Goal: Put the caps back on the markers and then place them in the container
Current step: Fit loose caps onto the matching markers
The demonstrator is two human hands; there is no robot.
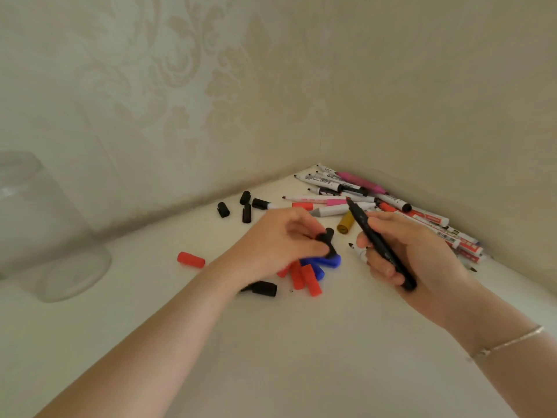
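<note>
My right hand grips an uncapped black marker, tip pointing up and away, and a second white marker pokes out under its fingers. My left hand pinches a black cap just left of the marker, above a cluster of red and blue caps. Several uncapped markers lie piled in the table's far corner. A clear glass jar stands at the far left.
Loose black caps lie near the back wall, one red cap sits alone at the left, another black cap lies under my left wrist. A yellow cap rests between my hands. Walls close the table's back and right.
</note>
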